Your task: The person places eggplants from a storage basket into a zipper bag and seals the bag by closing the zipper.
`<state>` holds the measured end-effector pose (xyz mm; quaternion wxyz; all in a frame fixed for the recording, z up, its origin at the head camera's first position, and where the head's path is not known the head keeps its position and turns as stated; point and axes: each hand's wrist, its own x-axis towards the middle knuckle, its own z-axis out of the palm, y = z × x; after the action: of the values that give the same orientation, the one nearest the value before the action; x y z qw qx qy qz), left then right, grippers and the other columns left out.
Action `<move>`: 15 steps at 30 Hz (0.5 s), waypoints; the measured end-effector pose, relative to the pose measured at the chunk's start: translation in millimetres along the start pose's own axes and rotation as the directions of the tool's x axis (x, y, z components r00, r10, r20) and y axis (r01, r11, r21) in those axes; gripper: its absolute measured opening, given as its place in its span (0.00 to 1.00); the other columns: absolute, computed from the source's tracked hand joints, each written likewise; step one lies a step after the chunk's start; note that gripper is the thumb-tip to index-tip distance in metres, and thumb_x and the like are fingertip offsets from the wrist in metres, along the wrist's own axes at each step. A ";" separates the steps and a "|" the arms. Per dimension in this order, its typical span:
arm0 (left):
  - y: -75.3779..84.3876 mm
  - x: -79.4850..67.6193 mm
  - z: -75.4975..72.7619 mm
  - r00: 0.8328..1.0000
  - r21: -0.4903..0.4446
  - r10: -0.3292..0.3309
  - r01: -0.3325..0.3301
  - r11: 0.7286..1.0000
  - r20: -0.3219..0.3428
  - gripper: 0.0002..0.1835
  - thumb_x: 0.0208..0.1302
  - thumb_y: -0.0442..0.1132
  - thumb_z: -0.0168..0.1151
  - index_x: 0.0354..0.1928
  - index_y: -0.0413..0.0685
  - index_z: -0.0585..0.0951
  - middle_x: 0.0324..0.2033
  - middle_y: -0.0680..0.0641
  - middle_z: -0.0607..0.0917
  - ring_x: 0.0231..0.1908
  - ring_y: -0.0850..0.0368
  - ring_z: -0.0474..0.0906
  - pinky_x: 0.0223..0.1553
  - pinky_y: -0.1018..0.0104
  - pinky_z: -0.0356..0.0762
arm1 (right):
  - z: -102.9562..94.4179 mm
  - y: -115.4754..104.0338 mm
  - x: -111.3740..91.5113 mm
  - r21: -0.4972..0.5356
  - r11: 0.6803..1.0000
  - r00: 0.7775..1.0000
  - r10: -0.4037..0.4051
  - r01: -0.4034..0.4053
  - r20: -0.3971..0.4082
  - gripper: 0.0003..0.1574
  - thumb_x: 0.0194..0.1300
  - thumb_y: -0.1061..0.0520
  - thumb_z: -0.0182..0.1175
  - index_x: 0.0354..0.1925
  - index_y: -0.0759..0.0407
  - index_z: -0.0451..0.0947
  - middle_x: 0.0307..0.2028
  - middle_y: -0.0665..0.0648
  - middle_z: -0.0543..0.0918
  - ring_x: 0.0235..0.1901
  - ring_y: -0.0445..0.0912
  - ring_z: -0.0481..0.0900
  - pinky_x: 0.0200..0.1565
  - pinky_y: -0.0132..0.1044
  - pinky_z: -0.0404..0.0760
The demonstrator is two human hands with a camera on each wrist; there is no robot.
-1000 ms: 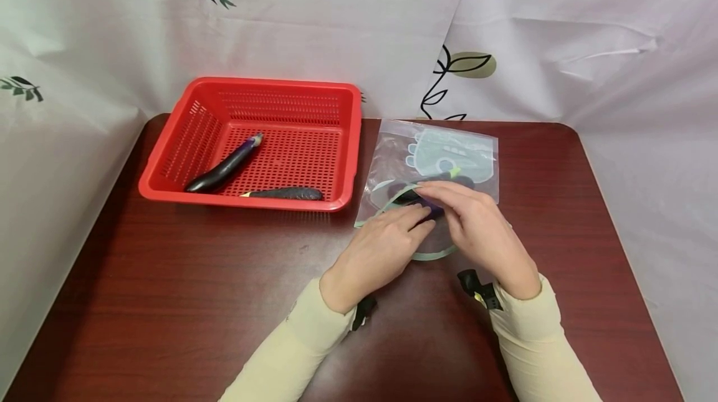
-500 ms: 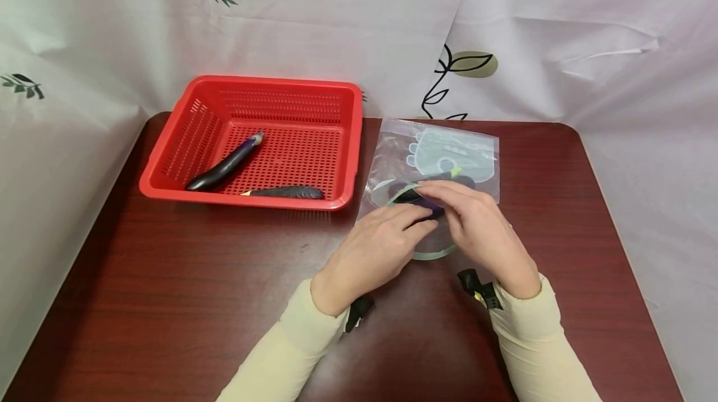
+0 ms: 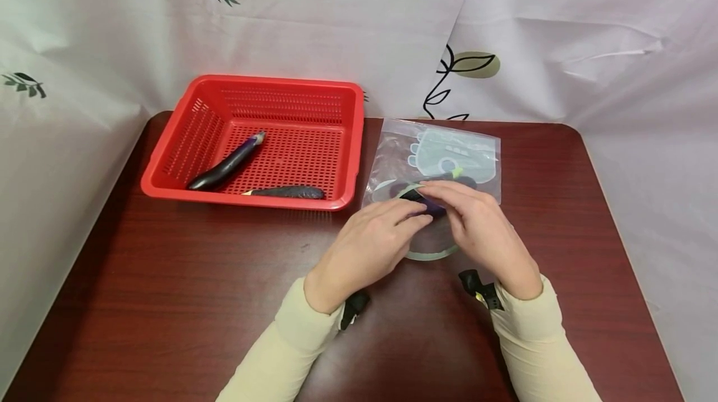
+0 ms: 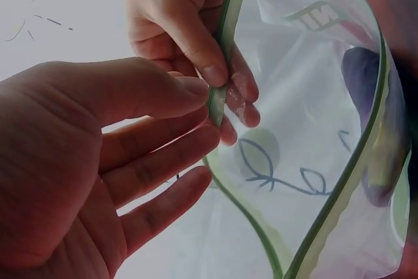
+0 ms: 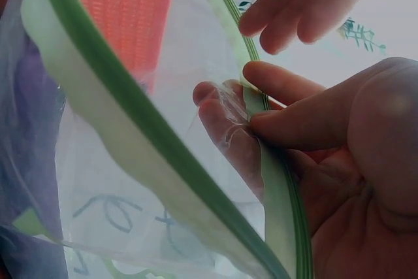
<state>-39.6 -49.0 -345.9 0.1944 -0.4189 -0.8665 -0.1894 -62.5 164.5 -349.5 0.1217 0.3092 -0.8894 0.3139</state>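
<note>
A clear zip bag (image 3: 392,146) with a green-edged mouth lies on the table, its mouth held up and gaping. My right hand (image 3: 479,224) pinches the green strip (image 5: 253,106) of that mouth between thumb and fingers. Fingers loosely bent, my left hand (image 3: 361,243) is close beside the same edge; in the left wrist view its thumb and fingertips overlap the strip, and in the right wrist view they show on the outer side of it. Dark purple eggplant (image 4: 362,76) shows through the plastic, partly hidden by the hands in the head view.
To the left of the bag stands a red plastic basket (image 3: 280,202) with slotted walls. Inside it lie a long eggplant (image 3: 227,165) and a second dark eggplant (image 3: 288,192) along the near wall. White patterned cloth (image 3: 314,22) hangs behind the brown table (image 3: 196,290).
My left hand has drifted slightly left, toward the basket. The right hand keeps its pinch on the bag's edge, and the bag has hardly moved.
</note>
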 end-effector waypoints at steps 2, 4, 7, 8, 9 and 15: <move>-0.8 -0.6 -2.5 1.000 -0.007 -0.011 0.011 1.000 0.004 0.18 0.62 0.31 0.63 0.54 0.45 0.85 0.55 0.47 0.84 0.57 0.54 0.79 0.62 0.63 0.72 | 0.4 -0.1 -0.1 0.000 1.000 1.000 0.001 -0.001 -0.003 0.26 0.64 0.76 0.56 0.56 0.59 0.83 0.54 0.55 0.84 0.55 0.49 0.82 0.57 0.45 0.77; -1.6 -1.0 -4.7 1.000 -0.008 -0.021 0.021 1.000 0.009 0.18 0.62 0.31 0.63 0.55 0.45 0.85 0.55 0.47 0.84 0.58 0.54 0.79 0.62 0.63 0.72 | 0.9 0.0 -0.3 0.001 1.000 1.000 0.001 -0.001 -0.006 0.26 0.64 0.76 0.56 0.56 0.59 0.83 0.54 0.55 0.84 0.55 0.49 0.82 0.58 0.44 0.76; -2.8 -1.3 -7.9 0.999 -0.009 -0.036 0.036 0.999 0.018 0.18 0.62 0.32 0.63 0.55 0.45 0.85 0.56 0.47 0.84 0.58 0.53 0.79 0.62 0.62 0.72 | 1.4 0.2 -0.7 0.004 1.000 1.000 0.000 0.000 -0.009 0.26 0.64 0.76 0.57 0.56 0.59 0.83 0.54 0.55 0.84 0.56 0.49 0.82 0.58 0.43 0.76; -3.2 -1.5 -8.8 0.999 -0.010 -0.041 0.041 0.999 0.021 0.18 0.62 0.32 0.64 0.55 0.45 0.85 0.56 0.47 0.84 0.58 0.53 0.79 0.63 0.62 0.72 | 1.6 0.3 -0.7 0.005 1.000 1.000 0.000 0.000 -0.009 0.26 0.64 0.76 0.57 0.56 0.59 0.83 0.54 0.55 0.84 0.56 0.49 0.82 0.58 0.42 0.76; -3.6 -1.7 -9.6 0.999 -0.011 -0.046 0.046 0.999 0.024 0.18 0.62 0.32 0.64 0.55 0.45 0.85 0.56 0.47 0.84 0.58 0.53 0.79 0.63 0.61 0.72 | 1.7 0.5 -0.7 0.006 1.000 1.000 0.000 0.000 -0.009 0.26 0.64 0.76 0.57 0.56 0.59 0.83 0.54 0.55 0.84 0.56 0.49 0.82 0.58 0.42 0.76; -6.1 -3.7 -13.8 0.996 -0.017 -0.084 0.085 0.996 0.043 0.20 0.62 0.34 0.68 0.57 0.45 0.84 0.57 0.46 0.83 0.58 0.52 0.78 0.60 0.59 0.74 | 1.3 0.8 -0.5 0.010 1.000 1.000 0.001 -0.001 -0.011 0.27 0.64 0.77 0.56 0.56 0.58 0.83 0.53 0.53 0.85 0.55 0.48 0.82 0.57 0.42 0.76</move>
<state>-39.9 -61.7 -337.0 0.1638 -0.3876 -0.8856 -0.1968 -62.6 164.4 -351.2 0.1249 0.3075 -0.8874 0.3200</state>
